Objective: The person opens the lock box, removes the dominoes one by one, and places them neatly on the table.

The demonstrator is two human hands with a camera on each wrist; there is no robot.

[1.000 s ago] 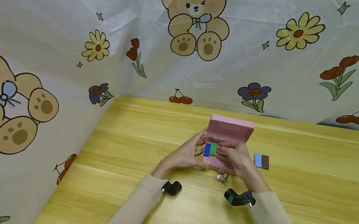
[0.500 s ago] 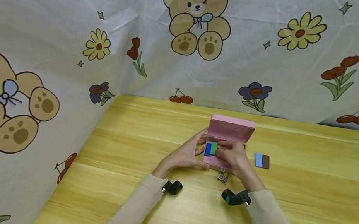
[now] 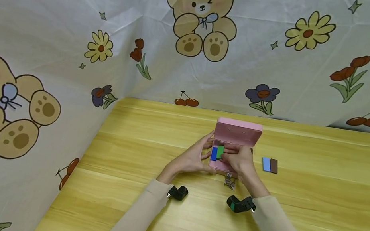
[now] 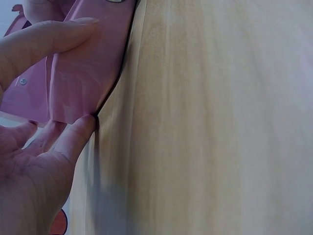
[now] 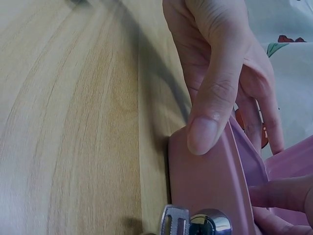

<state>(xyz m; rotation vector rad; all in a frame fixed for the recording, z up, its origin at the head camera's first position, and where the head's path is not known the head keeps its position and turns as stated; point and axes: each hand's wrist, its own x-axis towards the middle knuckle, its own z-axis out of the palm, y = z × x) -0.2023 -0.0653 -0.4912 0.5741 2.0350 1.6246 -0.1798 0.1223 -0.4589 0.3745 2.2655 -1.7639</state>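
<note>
A pink metal cash box [image 3: 238,135] stands on the table with its lid raised. My left hand [image 3: 191,157] grips its left end, thumb on the front wall and fingers along the side, as the left wrist view [image 4: 41,171] also shows. Inside, at the left, a blue block [image 3: 214,153] and a green block [image 3: 220,152] lie side by side. My right hand [image 3: 241,159] reaches into the box with its fingertips right at the green block's edge; I cannot tell whether they pinch anything. In the right wrist view its fingers [image 5: 286,193] go behind the front wall.
Keys [image 3: 230,181] hang from the lock [image 5: 210,223] on the box's front. On the wooden table [image 3: 322,186], light blue [image 3: 266,164] and brown [image 3: 273,166] pieces lie together right of the box. A patterned cloth [image 3: 191,76] hangs behind and to the left.
My right hand has moved slightly left inside the box, toward the green block, which now sits a little tilted. My left hand stays on the box.
</note>
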